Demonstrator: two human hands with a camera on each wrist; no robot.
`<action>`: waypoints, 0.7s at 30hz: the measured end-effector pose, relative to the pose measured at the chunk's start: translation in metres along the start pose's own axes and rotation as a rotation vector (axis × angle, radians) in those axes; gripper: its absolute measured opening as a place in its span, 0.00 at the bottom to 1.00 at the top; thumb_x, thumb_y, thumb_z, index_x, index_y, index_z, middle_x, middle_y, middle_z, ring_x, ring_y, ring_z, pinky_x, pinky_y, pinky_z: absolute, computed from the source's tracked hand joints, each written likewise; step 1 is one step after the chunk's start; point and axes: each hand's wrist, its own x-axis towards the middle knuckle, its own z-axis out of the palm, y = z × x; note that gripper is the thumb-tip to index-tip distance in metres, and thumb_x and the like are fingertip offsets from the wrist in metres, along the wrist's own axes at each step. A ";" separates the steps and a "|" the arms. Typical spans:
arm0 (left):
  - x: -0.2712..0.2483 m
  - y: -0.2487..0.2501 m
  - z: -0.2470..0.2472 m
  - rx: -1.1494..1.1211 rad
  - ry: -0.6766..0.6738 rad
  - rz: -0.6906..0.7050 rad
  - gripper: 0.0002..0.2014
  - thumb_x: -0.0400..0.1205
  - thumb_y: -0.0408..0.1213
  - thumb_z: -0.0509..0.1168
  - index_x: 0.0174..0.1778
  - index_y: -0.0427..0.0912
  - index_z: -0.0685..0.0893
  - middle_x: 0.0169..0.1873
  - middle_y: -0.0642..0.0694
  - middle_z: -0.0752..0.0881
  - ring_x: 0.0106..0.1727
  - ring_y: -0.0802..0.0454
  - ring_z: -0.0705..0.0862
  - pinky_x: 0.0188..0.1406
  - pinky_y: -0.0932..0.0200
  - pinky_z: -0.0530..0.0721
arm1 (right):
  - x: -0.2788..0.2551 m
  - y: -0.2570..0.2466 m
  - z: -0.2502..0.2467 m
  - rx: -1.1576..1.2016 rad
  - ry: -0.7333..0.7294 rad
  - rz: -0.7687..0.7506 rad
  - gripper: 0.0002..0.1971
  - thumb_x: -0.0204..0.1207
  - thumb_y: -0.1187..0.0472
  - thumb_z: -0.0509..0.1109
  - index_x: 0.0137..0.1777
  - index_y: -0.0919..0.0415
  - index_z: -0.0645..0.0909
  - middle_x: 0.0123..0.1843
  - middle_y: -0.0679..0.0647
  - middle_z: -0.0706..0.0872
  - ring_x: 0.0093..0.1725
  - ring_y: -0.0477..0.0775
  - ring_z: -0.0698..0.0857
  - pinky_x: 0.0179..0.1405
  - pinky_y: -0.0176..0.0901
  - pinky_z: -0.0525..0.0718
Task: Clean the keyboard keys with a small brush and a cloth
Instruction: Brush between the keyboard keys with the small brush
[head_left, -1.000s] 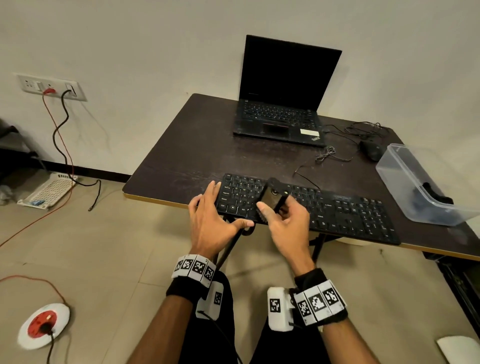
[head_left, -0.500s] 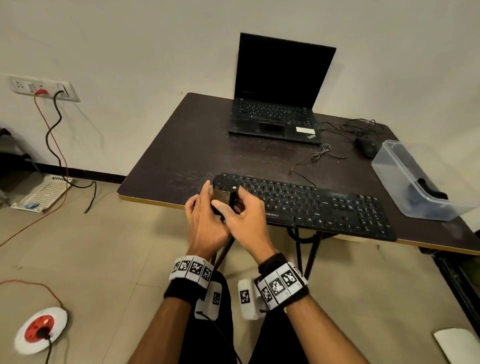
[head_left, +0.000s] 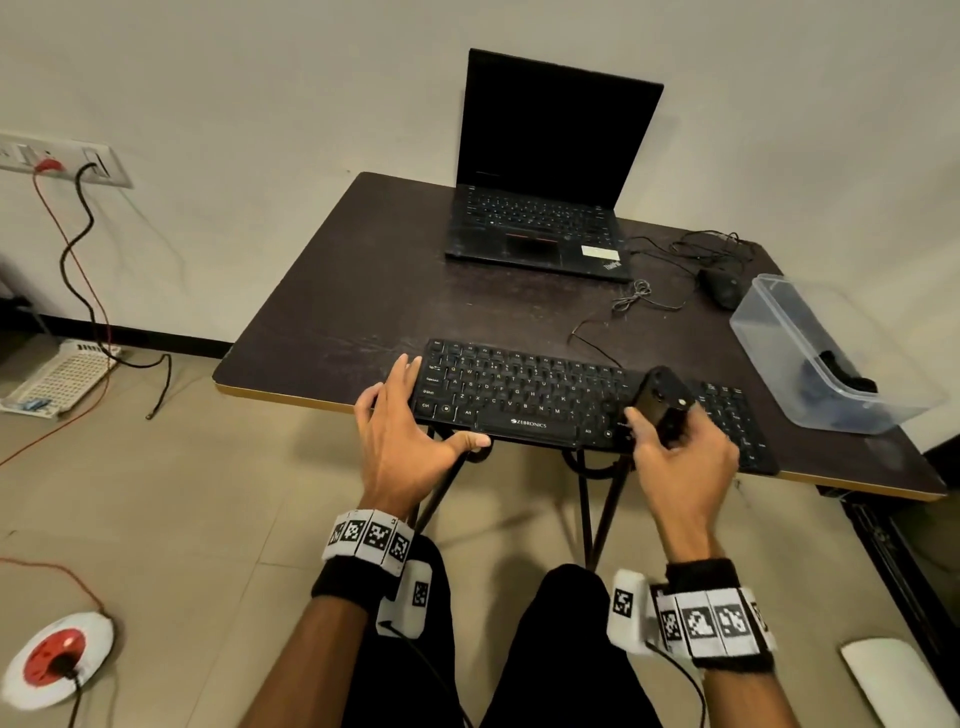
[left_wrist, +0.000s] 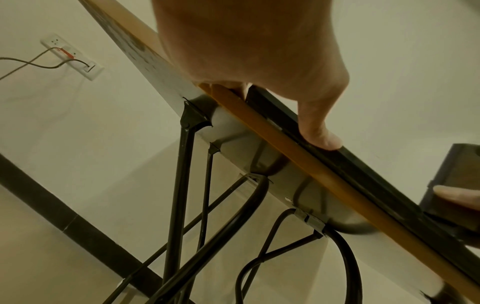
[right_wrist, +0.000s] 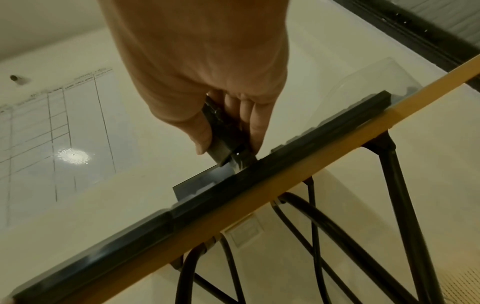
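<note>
- Right hand (head_left: 685, 462) grips a small black brush (head_left: 665, 402), thumb on one side, fingers curled on the other; the right wrist view shows its bristle end (right_wrist: 240, 161) down on the keys.
- Brush sits over the right-middle part of the keyboard (head_left: 524, 395), just left of the number pad, tilted with its top leaning away from the person.
- Left hand (head_left: 402, 441) rests at the keyboard's left end: fingers straight along the end and lying on the desk, thumb (head_left: 467, 441) stretched along the keyboard's near edge. In the left wrist view the thumb tip (left_wrist: 323, 137) presses against that front edge. Nothing is enclosed in this hand.
- Keyboard: black, full-size, "ZEBRONICS" printed below the space bar, lying along the near edge of the desk (head_left: 332, 312). Its thin cable runs from the back edge toward the far right.
- Cloth: cannot be told apart anywhere in the views.
- Behind the keyboard, at the far side of the desk: an open black laptop (head_left: 545, 171), screen dark.
- Behind and right of the keyboard: a black mouse (head_left: 719, 286) with loose tangled cables.
- Right of the keyboard: a clear plastic tub (head_left: 795, 338) with something dark inside, not identifiable.
- Below the keyboard: black folding metal desk legs, seen from both wrist views.
- Left of the keyboard, off the desk: a wall socket (head_left: 62, 161) with red and black leads plugged in; on the floor, a white basket-like tray (head_left: 57, 376) and a round white-and-red extension socket (head_left: 54, 657).
</note>
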 end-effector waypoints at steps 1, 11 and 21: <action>-0.001 0.000 0.000 0.005 0.000 0.005 0.70 0.52 0.78 0.75 0.90 0.51 0.59 0.84 0.58 0.74 0.80 0.47 0.62 0.85 0.53 0.63 | -0.003 -0.002 0.005 -0.007 -0.002 0.001 0.08 0.76 0.54 0.85 0.49 0.50 0.89 0.37 0.36 0.88 0.39 0.51 0.91 0.48 0.64 0.92; -0.002 0.006 -0.004 -0.007 0.043 0.110 0.49 0.68 0.57 0.70 0.86 0.42 0.67 0.80 0.46 0.80 0.75 0.63 0.67 0.84 0.40 0.64 | -0.056 -0.095 0.110 0.152 -0.382 -0.152 0.07 0.78 0.51 0.82 0.50 0.50 0.89 0.41 0.42 0.93 0.39 0.43 0.90 0.46 0.41 0.89; 0.001 0.004 -0.007 0.009 -0.037 -0.011 0.71 0.55 0.74 0.82 0.90 0.48 0.59 0.79 0.64 0.75 0.80 0.50 0.61 0.83 0.57 0.58 | -0.002 -0.059 0.035 0.045 -0.445 -0.134 0.10 0.73 0.59 0.85 0.52 0.51 0.91 0.43 0.40 0.94 0.45 0.40 0.91 0.54 0.47 0.91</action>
